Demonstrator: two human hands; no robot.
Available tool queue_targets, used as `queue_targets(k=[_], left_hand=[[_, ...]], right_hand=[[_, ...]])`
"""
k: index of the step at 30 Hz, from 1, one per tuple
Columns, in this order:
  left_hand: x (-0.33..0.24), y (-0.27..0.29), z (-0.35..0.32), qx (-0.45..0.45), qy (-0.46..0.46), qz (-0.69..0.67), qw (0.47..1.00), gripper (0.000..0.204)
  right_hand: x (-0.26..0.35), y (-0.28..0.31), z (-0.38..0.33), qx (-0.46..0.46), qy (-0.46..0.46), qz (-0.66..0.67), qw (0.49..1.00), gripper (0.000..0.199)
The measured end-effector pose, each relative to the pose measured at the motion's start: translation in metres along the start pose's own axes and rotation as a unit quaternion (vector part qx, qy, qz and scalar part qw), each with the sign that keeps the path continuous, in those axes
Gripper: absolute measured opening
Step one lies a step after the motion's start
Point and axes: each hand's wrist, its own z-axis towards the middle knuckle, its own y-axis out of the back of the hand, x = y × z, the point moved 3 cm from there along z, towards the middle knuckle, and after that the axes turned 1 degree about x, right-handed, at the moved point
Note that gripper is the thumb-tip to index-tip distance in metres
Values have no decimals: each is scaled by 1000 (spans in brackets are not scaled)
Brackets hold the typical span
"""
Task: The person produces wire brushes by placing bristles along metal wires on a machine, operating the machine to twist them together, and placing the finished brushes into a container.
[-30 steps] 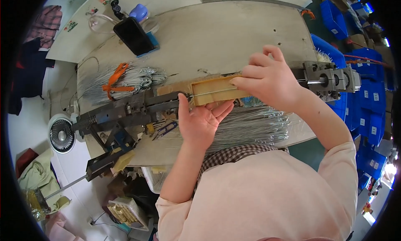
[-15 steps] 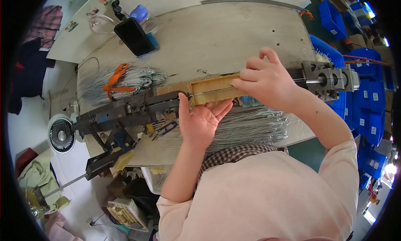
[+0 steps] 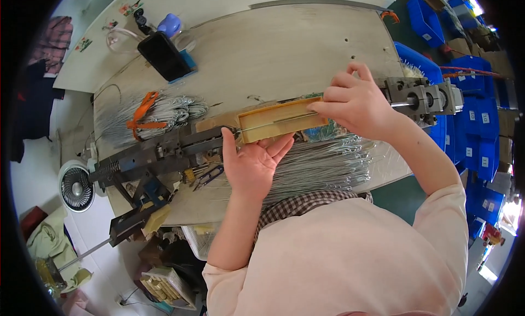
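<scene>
My right hand [image 3: 358,105] rests on the right end of a tan wooden block [image 3: 276,123] with a thin wire lying along its top, fingers pinching at the wire. My left hand [image 3: 252,164] is spread open, palm up, right under the block, with its thumb touching the block's left end. The block sits in a long dark metal machine [image 3: 158,154] that runs left to right across the bench. A motor unit [image 3: 424,97] stands at its right end. A pile of straight silver wires [image 3: 322,168] lies below the block, close to me.
A bundle of wires tied with an orange strap [image 3: 147,114] lies on the wooden bench [image 3: 284,53]. A black phone [image 3: 164,56] stands at the far left. A small fan [image 3: 76,187] sits at the left. Blue bins [image 3: 476,135] are stacked to the right.
</scene>
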Motion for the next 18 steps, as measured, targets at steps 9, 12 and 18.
queue_targets(k=[9,12,18], left_hand=[[0,-2,1,-7,-10,41,999,77],[-1,-2,0,-4,-11,36,999,76],[0,-5,-1,-12,9,-21,1000,74]], right_hand=[[-5,3,-7,-16,13,-9,1000,24],[-3,10,-5,-48,20,24,998,25],[11,8,-17,22,33,-43,998,26]])
